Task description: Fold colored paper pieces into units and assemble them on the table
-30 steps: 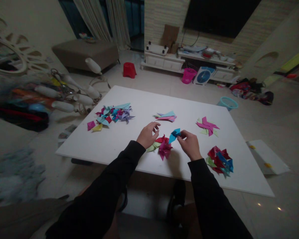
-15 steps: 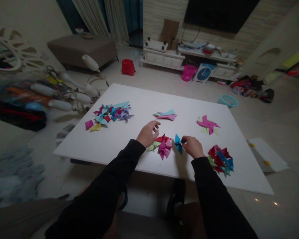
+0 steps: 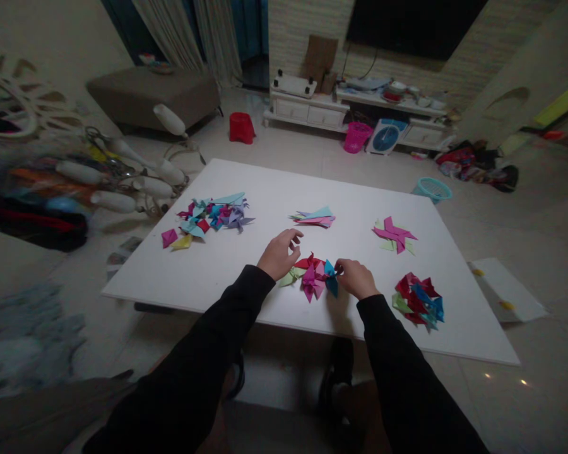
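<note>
The white desk (image 3: 184,277) spreads under and around both your hands, with room for separate groups of paper. Far out to the left of your left hand lies the biggest heap (image 3: 218,215). Between your hands sits the paper cluster (image 3: 308,284), likely put there so either can reach it. Just right of your right hand is another bundle (image 3: 415,301); beyond that hand lies a pinwheel (image 3: 394,234). Your left hand (image 3: 279,254) hovers by the cluster's left side, fingers loosely curled and parted, nothing visible in them, perhaps to steady it. Your right hand (image 3: 357,278) pinches the blue paper (image 3: 332,285) at the cluster's right edge, probably by its side to spare the folds.
</note>
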### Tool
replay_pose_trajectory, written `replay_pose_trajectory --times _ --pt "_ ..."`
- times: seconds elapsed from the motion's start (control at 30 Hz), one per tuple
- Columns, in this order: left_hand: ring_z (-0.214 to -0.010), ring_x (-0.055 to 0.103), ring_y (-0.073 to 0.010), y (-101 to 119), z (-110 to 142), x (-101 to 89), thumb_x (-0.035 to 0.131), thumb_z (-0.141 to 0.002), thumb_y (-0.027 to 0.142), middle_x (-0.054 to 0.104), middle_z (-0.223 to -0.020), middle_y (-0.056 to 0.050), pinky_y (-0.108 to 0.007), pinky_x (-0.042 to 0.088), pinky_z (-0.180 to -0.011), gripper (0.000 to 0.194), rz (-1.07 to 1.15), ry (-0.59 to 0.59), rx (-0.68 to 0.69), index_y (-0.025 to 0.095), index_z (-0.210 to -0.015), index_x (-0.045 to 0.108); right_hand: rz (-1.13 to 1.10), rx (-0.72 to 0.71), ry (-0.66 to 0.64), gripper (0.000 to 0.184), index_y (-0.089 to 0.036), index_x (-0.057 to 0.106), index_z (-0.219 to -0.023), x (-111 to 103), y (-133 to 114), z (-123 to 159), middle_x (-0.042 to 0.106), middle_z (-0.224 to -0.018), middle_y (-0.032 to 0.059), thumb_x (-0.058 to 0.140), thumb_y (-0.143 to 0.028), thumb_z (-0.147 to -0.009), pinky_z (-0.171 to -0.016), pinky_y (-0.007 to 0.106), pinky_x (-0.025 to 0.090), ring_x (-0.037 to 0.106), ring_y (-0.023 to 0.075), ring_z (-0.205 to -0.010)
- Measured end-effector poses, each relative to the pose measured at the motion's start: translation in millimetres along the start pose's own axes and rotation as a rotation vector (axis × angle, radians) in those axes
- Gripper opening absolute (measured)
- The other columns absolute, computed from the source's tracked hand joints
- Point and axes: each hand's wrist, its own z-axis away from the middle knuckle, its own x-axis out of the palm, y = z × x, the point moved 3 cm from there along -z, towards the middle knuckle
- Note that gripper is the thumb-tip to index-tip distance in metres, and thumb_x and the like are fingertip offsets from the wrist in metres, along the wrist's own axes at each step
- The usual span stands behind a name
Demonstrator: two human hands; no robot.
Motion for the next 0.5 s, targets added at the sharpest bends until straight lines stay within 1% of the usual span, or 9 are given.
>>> replay_pose_trajectory --times 0.1,0.23,0.4,0.5 --pt "-0.077 0.06 -0.0136 -0.4 -0.4 0.4 0.053 -0.08 0.006 0.065 -0.095 -0.004 -0.029 0.051 -0.075 0.03 0.005 -0.003 0.005 0.018 -0.106 0.06 -0.005 -0.004 -0.01 0.025 -0.026 0.071 -0.102 -2.9 -0.2 0.7 0.074 -0.105 0.0077 0.058 -0.021 -0.081 -0.073 0.03 0.042 0.067 0.0246 -0.094" --pt "-0.077 0.06 -0.014 -0.3 -0.6 0.5 0.053 -0.08 0.007 0.065 -0.096 -0.004 -0.029 0.051 -0.075 0.029 -0.001 -0.017 -0.003 0.018 -0.107 0.06 -0.016 -0.016 0.019 0.025 -0.026 0.07 -0.101 -7.0 -2.0 2.6 0.073 -0.108 0.0062 0.059 -0.022 -0.079 -0.071 0.03 0.041 0.067 0.0252 -0.095" --pt "-0.077 0.06 -0.0146 -1.9 -1.2 1.0 0.053 -0.081 0.009 0.065 -0.097 -0.004 -0.03 0.051 -0.074 0.029 -0.025 -0.036 -0.028 0.019 -0.108 0.059 -0.042 -0.041 0.061 0.022 -0.024 0.069 -0.1 -12.5 -7.1 4.3 0.073 -0.109 0.007 0.055 -0.023 -0.083 -0.069 0.03 0.04 0.066 0.0239 -0.094" --pt "-0.079 0.061 -0.0159 -9.5 -1.8 0.6 0.054 -0.081 0.011 0.066 -0.098 -0.005 -0.032 0.051 -0.076 0.03 -0.057 -0.041 -0.075 0.019 -0.109 0.058 -0.059 -0.046 0.083 0.021 -0.023 0.068 -0.099 -14.5 -8.3 5.0 0.073 -0.107 0.0067 0.053 -0.024 -0.085 -0.068 0.03 0.038 0.066 0.0241 -0.093"
